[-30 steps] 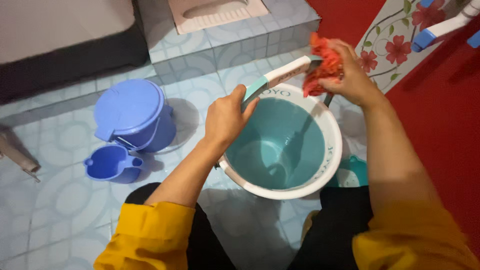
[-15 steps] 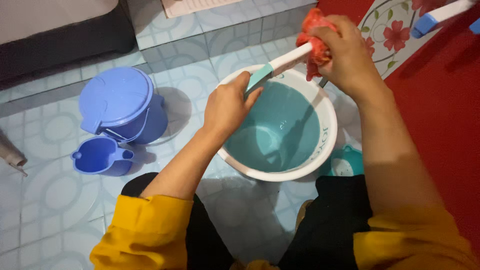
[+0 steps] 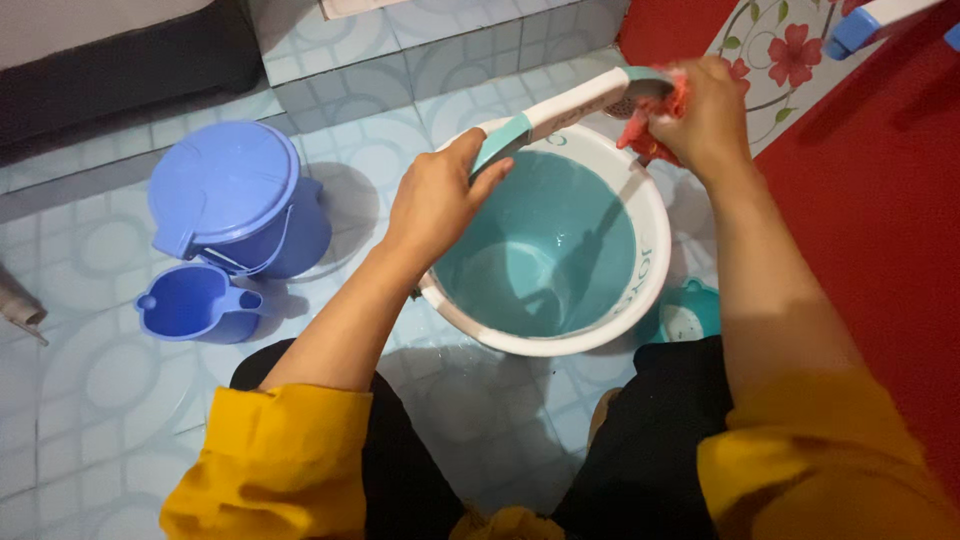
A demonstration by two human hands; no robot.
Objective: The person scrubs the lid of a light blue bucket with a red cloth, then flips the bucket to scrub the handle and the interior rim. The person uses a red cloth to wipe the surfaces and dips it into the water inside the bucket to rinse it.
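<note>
A white bucket (image 3: pixel 652 262) with a teal inside stands on the tiled floor between my knees. My left hand (image 3: pixel 432 200) grips the teal end of the bucket's white handle (image 3: pixel 566 104), holding it raised over the rim. My right hand (image 3: pixel 700 118) holds a crumpled red cloth (image 3: pixel 662 108) pressed against the far end of that handle. Both of my arms wear yellow sleeves pushed up to the elbow.
A blue lidded pail (image 3: pixel 232 200) and a small blue scoop (image 3: pixel 195 303) sit to the left. A teal dipper (image 3: pixel 688 316) lies right of the bucket. A red wall with a flower-patterned panel (image 3: pixel 775 50) stands at right; a raised tiled step (image 3: pixel 420 60) runs behind.
My right hand has slid the red cloth along the handle from its middle out to the far end. The view has drifted slightly, and my left hand keeps its grip.
</note>
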